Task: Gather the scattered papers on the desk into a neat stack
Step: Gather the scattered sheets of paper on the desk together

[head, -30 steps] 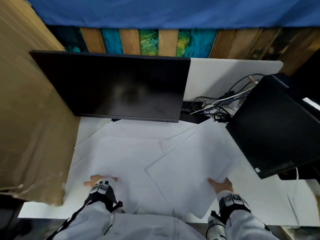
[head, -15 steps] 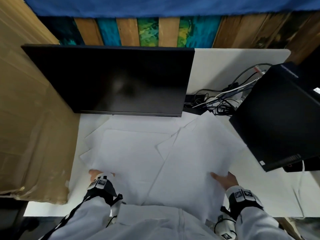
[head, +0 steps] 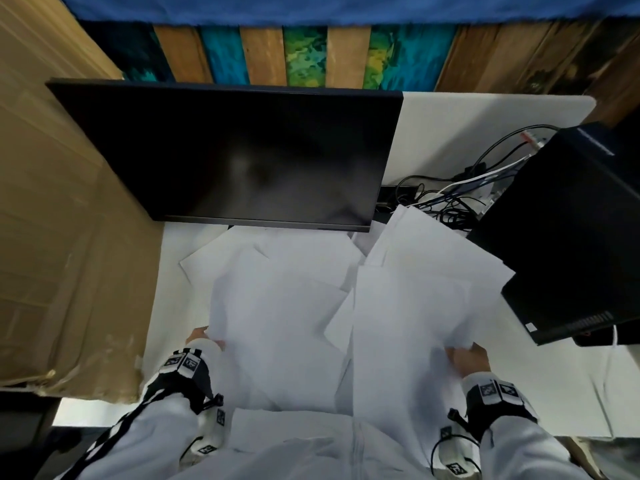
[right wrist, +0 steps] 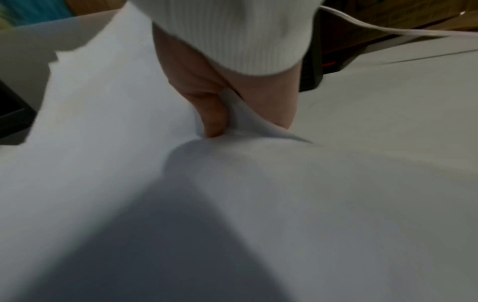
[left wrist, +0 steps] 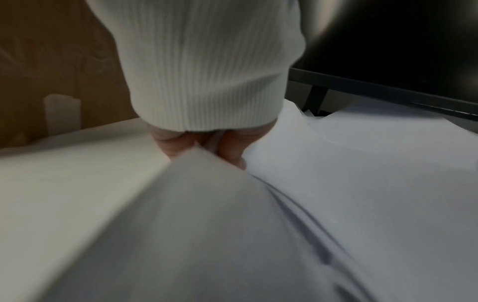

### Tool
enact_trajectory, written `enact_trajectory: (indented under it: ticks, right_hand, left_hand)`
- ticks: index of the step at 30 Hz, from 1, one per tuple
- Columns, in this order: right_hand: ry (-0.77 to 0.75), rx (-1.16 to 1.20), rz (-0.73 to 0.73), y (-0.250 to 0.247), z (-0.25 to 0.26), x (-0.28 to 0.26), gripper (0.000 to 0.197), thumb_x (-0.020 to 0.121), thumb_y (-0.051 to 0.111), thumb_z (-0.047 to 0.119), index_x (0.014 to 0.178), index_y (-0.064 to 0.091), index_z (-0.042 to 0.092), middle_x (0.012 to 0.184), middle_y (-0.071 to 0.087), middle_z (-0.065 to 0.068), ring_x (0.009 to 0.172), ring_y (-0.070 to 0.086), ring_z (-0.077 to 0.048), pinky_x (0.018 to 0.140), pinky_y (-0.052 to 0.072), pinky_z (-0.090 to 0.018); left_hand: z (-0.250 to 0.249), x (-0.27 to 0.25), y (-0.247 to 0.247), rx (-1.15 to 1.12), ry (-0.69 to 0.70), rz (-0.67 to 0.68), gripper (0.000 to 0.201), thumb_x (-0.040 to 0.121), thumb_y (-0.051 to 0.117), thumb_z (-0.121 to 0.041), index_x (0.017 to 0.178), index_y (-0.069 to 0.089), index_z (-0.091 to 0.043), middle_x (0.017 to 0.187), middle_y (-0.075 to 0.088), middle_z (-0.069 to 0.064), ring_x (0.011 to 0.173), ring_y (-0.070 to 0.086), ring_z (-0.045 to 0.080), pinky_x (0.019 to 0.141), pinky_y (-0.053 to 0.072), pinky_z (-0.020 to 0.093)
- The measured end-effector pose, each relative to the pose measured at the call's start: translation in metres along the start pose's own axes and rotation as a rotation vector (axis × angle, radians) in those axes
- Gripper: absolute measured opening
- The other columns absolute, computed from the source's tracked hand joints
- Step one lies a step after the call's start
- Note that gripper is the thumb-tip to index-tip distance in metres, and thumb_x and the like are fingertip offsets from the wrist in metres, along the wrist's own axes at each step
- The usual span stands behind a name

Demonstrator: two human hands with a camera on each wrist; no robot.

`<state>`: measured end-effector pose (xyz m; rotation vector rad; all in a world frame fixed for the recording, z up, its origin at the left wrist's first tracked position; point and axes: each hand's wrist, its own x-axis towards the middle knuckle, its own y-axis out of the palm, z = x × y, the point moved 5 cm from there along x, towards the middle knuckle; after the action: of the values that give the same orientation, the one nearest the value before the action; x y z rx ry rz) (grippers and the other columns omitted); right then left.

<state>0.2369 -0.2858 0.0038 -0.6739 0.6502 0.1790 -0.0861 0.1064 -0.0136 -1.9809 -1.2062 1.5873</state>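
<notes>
Several white papers overlap in a loose pile on the white desk, in front of the monitor. My left hand pinches the left edge of the pile, its fingers half hidden under the sheets. My right hand pinches the right edge of a raised bundle of sheets; the thumb presses into the paper from above. The bundle's far corner reaches toward the cables. The near ends of the sheets overhang the desk's front edge toward my body.
A black monitor stands close behind the papers. A black computer case sits at the right, with tangled cables beside it. A tall cardboard panel walls the left side. Another sheet lies at the desk's right end.
Both hands have drawn the sheets inward and toward my body. The right bundle has lifted and swung more upright, and the pile has narrowed.
</notes>
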Motion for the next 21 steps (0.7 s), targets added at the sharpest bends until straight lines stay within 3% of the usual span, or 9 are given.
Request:
enact_trajectory:
  ticks: [2,4,6,8,11,13,15,18,21]
  right_hand:
    - [-0.029,-0.017,0.051,0.010,0.004,-0.007,0.026,0.079,0.051,-0.006,0.103,0.059,-0.013,0.093,0.057,-0.020,0.083,0.050,-0.028,0.076,0.037,-0.031]
    - [-0.065,-0.061,0.078,0.017,0.004,-0.007,0.038,0.068,0.053,0.006,0.101,0.061,-0.010,0.098,0.062,-0.026,0.082,0.052,-0.028,0.074,0.041,-0.035]
    - [-0.078,-0.129,0.108,0.021,0.007,-0.010,0.040,0.073,0.056,0.004,0.110,0.060,-0.012,0.101,0.063,-0.026,0.084,0.052,-0.028,0.076,0.042,-0.036]
    - [-0.077,-0.204,0.152,0.026,0.011,-0.015,0.035,0.081,0.055,-0.006,0.115,0.056,-0.016,0.105,0.060,-0.027,0.089,0.053,-0.030,0.077,0.038,-0.032]
    - [-0.112,-0.209,0.188,0.034,0.018,-0.023,0.035,0.084,0.052,-0.011,0.117,0.051,-0.019,0.119,0.056,-0.031,0.108,0.054,-0.039,0.089,0.041,-0.036]
    - [-0.160,-0.224,0.205,0.044,0.023,-0.024,0.037,0.083,0.058,-0.003,0.118,0.054,-0.013,0.120,0.059,-0.029,0.105,0.056,-0.036,0.095,0.043,-0.041]
    - [-0.220,-0.242,0.214,0.054,0.024,-0.026,0.044,0.080,0.066,0.008,0.120,0.055,-0.004,0.119,0.062,-0.025,0.106,0.059,-0.036,0.092,0.046,-0.039]
    - [-0.276,-0.311,0.224,0.061,0.026,-0.032,0.049,0.081,0.065,0.008,0.127,0.052,0.002,0.121,0.062,-0.020,0.112,0.057,-0.036,0.088,0.041,-0.029]
    - [-0.300,-0.335,0.182,0.055,0.029,-0.029,0.044,0.082,0.059,0.005,0.126,0.053,0.008,0.112,0.065,-0.018,0.102,0.060,-0.035,0.090,0.047,-0.035]
  left_hand:
    - [-0.003,0.000,0.002,0.009,-0.031,-0.025,0.033,0.082,0.064,-0.019,0.104,0.059,0.006,0.106,0.061,0.024,0.110,0.055,0.040,0.092,0.043,0.040]
    - [-0.006,-0.007,-0.001,-0.025,-0.071,-0.083,0.060,0.078,0.067,-0.036,0.122,0.051,0.002,0.129,0.047,0.023,0.121,0.048,0.040,0.103,0.038,0.044]
    - [-0.008,-0.011,0.000,-0.109,-0.113,-0.110,0.081,0.067,0.076,-0.042,0.128,0.042,-0.001,0.133,0.038,0.021,0.123,0.043,0.041,0.105,0.035,0.049]
    - [-0.014,-0.011,0.007,-0.193,-0.107,-0.066,0.093,0.059,0.082,-0.038,0.131,0.035,-0.001,0.135,0.042,0.021,0.126,0.044,0.039,0.107,0.036,0.047]
    - [-0.023,-0.011,0.015,-0.228,-0.075,0.012,0.094,0.057,0.085,-0.032,0.131,0.034,-0.003,0.132,0.051,0.020,0.125,0.047,0.038,0.105,0.038,0.043]
    - [-0.027,-0.010,0.019,-0.209,-0.014,0.027,0.088,0.061,0.084,-0.025,0.131,0.037,-0.001,0.134,0.050,0.020,0.126,0.047,0.036,0.105,0.038,0.041]
    - [-0.032,-0.010,0.024,-0.173,0.068,0.035,0.077,0.066,0.081,-0.019,0.129,0.042,0.001,0.133,0.052,0.021,0.125,0.049,0.035,0.104,0.040,0.040]
    - [-0.036,-0.014,0.032,-0.137,0.100,0.056,0.059,0.075,0.071,-0.010,0.128,0.047,0.002,0.131,0.055,0.022,0.122,0.052,0.035,0.103,0.041,0.039]
    - [-0.035,-0.019,0.033,-0.080,0.034,0.064,0.053,0.080,0.066,-0.008,0.128,0.047,0.004,0.131,0.055,0.022,0.122,0.052,0.036,0.103,0.039,0.038]
